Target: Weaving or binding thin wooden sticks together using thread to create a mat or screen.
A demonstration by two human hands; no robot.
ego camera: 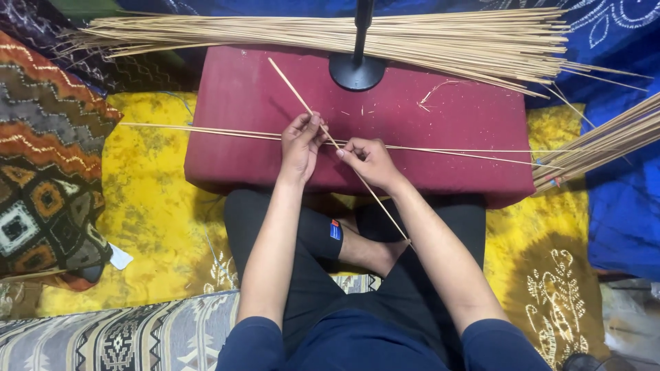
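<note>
work early by the look of it: left hand (300, 143) and right hand (368, 160) both pinch one stick (297, 93) over the cushion's (234, 103) near edge, crossing two long sticks (206, 130). big bundle (344, 38) at far edge untouched. stick's lower end hidden behind right forearm; second bundle (605, 144) cut off.

A maroon cushion (447, 130) carries a bundle of thin sticks (385, 38) along its far edge, a black round stand base (357, 71), and long single sticks (206, 130) across it.
</note>
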